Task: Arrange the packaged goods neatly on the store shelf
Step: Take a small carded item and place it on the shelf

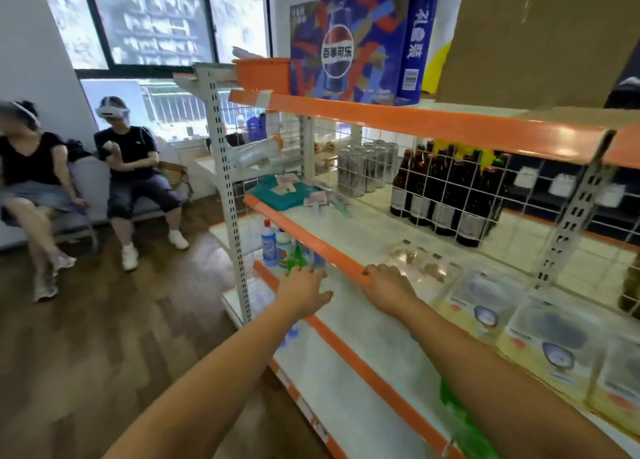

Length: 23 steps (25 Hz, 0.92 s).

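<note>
Your right hand (388,287) rested on the orange front edge (322,242) of the middle shelf (363,226), fingers curled over the edge and holding no goods. Your left hand (304,290) reached just left of it, below the edge, fingers relaxed and holding nothing. The clear packaged boxes (540,334) sat in a row on that shelf, right of your right hand. Farther back stood brown bottles (446,188).
</note>
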Motion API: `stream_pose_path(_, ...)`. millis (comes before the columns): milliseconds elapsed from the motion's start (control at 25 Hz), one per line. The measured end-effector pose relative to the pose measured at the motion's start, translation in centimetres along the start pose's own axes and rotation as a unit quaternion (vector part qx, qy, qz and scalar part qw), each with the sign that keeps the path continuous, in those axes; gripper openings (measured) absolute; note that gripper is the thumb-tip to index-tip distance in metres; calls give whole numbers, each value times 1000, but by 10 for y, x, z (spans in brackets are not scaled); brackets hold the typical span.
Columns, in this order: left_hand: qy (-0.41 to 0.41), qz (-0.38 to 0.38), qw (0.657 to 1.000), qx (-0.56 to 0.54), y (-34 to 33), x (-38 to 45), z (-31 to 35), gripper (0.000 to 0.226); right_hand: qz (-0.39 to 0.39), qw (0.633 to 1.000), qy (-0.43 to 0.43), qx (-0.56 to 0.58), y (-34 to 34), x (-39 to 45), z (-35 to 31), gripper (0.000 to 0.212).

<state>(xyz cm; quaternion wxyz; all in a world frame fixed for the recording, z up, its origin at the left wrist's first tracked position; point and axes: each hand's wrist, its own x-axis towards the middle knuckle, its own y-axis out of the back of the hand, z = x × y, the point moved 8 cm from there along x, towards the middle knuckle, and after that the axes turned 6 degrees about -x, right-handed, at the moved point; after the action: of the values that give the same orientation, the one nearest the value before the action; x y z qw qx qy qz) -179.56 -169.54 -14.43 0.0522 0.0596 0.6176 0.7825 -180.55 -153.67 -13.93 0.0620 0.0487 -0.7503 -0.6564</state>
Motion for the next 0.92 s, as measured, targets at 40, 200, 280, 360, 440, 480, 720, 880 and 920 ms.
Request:
stream_pose_path(40, 5, 5, 1000, 3, 6, 4, -17, 50, 2, 1000, 6, 2, -1, 10, -15, 40)
stream_pose_path(200, 28, 3, 1000, 8, 16, 13, -75, 48, -6, 1000, 22, 17, -17, 41, -64, 41)
stream_pose_path(280, 32, -7, 999, 0, 14, 16, -96, 48, -12, 999, 29, 13, -30, 53, -79, 41)
stream_pose_path(360, 40, -15, 999, -3, 11, 19, -110, 48, -32, 999, 33, 7, -44, 64, -90, 41)
stream_pose_path(440, 47, -25, 999, -9, 6, 25, -124, 47, -43, 998, 34, 3, -54, 81, -98, 40)
stream_pose_path(480, 52, -27, 998, -14, 5, 30, -130, 46, -41, 999, 35, 2, -55, 92, -101, 40)
stream_pose_path(720, 73, -18, 997, -23, 10, 83, -169, 45, -37, 998, 53, -13, -65, 174, -126, 42)
stream_pose_path(880, 85, -8, 996, -9, 20, 139, -193, 44, -6, 998, 54, 3, -53, 236, -134, 35)
stream_pose_path(920, 89, -2, 996, -8, 24, 155, -197, 43, 0, 999, 54, 4, -49, 251, -134, 34)
